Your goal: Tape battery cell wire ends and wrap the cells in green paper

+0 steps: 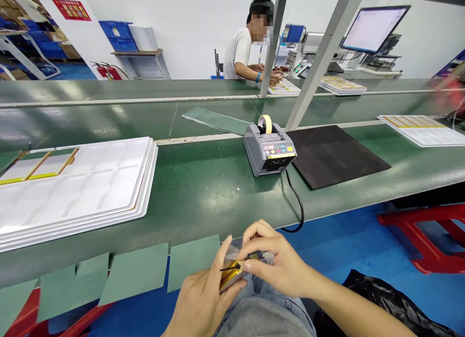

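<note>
Over my lap, my left hand (203,291) is wrapped round a small flat battery pack (228,282) with a silvery side and yellow tape along its end. My right hand (274,257) pinches at the taped end, with thumb and fingertips pressed together there. A short black wire (228,268) sticks out to the left from the tape, close to the right thumb. Something dark with a bit of yellow shows beneath the right fingers, partly hidden. Both hands are just in front of the bench edge.
A tape dispenser (271,148) with a black cord stands on the green bench (203,182). Stacked white trays (109,187) lie left, a black mat (337,153) right. Green sheets (136,274) hang along the front edge. A co-worker (241,49) sits opposite. Red stools (428,230) stand below.
</note>
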`<action>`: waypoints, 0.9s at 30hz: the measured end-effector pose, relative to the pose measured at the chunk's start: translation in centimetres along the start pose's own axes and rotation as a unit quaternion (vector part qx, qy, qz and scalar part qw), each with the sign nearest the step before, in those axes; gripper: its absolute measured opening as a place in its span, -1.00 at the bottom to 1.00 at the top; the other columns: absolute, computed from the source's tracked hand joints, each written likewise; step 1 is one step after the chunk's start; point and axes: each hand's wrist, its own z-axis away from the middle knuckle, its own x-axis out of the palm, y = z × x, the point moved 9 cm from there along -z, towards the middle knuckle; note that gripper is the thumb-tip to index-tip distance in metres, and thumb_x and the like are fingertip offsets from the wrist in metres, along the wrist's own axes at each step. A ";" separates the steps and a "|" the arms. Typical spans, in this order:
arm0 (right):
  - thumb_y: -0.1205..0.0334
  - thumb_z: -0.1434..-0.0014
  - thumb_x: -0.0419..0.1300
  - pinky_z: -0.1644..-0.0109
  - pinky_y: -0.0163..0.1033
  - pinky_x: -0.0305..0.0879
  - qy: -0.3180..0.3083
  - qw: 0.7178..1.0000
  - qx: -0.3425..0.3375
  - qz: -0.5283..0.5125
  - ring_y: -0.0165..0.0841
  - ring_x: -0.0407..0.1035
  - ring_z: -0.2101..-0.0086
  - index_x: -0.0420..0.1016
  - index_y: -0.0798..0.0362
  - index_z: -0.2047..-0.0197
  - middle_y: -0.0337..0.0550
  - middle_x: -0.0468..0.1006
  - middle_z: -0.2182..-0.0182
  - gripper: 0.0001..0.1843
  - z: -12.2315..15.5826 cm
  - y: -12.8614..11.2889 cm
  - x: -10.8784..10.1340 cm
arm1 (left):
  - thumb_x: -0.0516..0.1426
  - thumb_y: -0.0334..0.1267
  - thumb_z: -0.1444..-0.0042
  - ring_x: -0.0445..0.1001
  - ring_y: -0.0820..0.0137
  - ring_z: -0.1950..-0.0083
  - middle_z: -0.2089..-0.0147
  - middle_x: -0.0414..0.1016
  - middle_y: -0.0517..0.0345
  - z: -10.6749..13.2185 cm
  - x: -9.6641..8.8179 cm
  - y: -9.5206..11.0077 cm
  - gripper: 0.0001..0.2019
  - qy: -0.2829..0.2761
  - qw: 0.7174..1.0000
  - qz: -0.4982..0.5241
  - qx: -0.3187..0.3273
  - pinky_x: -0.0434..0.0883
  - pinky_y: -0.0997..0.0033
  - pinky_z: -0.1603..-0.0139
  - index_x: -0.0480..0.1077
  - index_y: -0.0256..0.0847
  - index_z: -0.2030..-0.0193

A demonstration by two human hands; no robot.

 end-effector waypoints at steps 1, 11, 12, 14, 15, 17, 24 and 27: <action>0.27 -0.13 0.25 0.13 -0.24 0.18 0.010 1.000 -0.022 0.009 -0.38 0.23 0.24 0.54 -0.06 0.22 -0.23 0.37 0.29 -0.88 0.3 -0.4 0.2 | -0.05 -0.01 -0.26 0.49 0.49 0.56 0.43 0.56 0.34 0.1 0.1 -0.4 -0.36 -0.004 1.000 0.012 -0.023 0.38 0.57 0.52 -0.23 -0.19 -0.35; 0.04 -0.11 0.24 -0.02 -0.14 0.20 0.008 0.989 0.090 -0.119 -0.27 0.28 0.09 0.41 0.02 0.01 -0.06 0.42 0.05 -0.60 1.3 5.6 0.1 | 0.21 -0.16 0.01 0.55 0.29 0.27 0.20 0.58 0.12 4.7 4.9 -4.2 -0.55 -0.082 0.871 0.320 -0.363 0.46 0.45 0.27 0.30 -0.13 -0.05; 0.00 -0.13 0.22 0.05 -0.17 0.23 0.042 0.980 0.129 -0.142 -0.29 0.32 0.16 0.42 0.05 0.05 -0.06 0.46 0.12 -0.61 2.0 7.4 -0.6 | 0.23 -0.14 0.03 0.54 0.26 0.21 0.18 0.58 0.06 5.5 5.8 -4.1 -0.61 -0.080 0.839 0.371 -0.389 0.45 0.43 0.22 0.35 -0.19 0.05; -0.09 -0.17 0.15 0.24 -0.26 0.25 0.081 0.957 0.209 -0.185 -0.36 0.35 0.35 0.47 0.12 0.26 -0.09 0.50 0.35 -0.61 4.0 10.9 -1.0 | 0.23 -0.07 0.04 0.52 0.23 0.19 0.19 0.57 0.00 6.8 7.7 -3.6 -0.60 -0.067 0.780 0.460 -0.419 0.44 0.40 0.18 0.38 -0.26 0.11; -0.12 -0.17 0.12 0.32 -0.29 0.24 0.071 0.944 0.245 -0.210 -0.39 0.35 0.42 0.46 0.15 0.36 -0.11 0.49 0.44 -0.56 5.2 12.4 -0.4 | 0.24 -0.04 0.05 0.52 0.23 0.19 0.19 0.57 -0.03 7.4 8.6 -3.4 -0.57 -0.059 0.756 0.493 -0.428 0.43 0.39 0.17 0.39 -0.29 0.10; -0.17 -0.18 0.09 0.40 -0.33 0.22 0.002 0.912 0.309 -0.271 -0.41 0.34 0.49 0.45 0.18 0.43 -0.10 0.47 0.51 -0.48 7.6 14.3 2.2 | 0.25 -0.01 0.06 0.51 0.22 0.16 0.16 0.57 -0.06 8.8 10.3 -3.2 -0.54 -0.040 0.712 0.533 -0.455 0.42 0.37 0.14 0.42 -0.32 0.10; -0.12 -0.01 0.29 0.49 -0.40 0.24 -0.077 0.886 0.298 -0.346 -0.44 0.36 0.47 0.39 0.11 0.09 -0.15 0.43 0.35 -0.46 8.5 14.9 10.4 | 0.30 0.04 0.16 0.51 0.29 0.40 0.29 0.57 -0.05 12.3 12.4 -6.6 -0.47 0.039 0.652 0.510 -0.559 0.44 0.38 0.41 0.38 -0.35 0.16; -0.13 0.07 0.34 0.54 -0.40 0.22 -0.033 0.898 0.280 -0.338 -0.48 0.31 0.53 0.36 0.09 0.07 -0.22 0.36 0.39 -0.39 6.3 15.3 11.6 | 0.32 0.03 0.20 0.49 0.33 0.49 0.38 0.56 0.02 12.1 10.9 -8.2 -0.48 0.060 0.661 0.495 -0.560 0.41 0.42 0.49 0.37 -0.33 0.22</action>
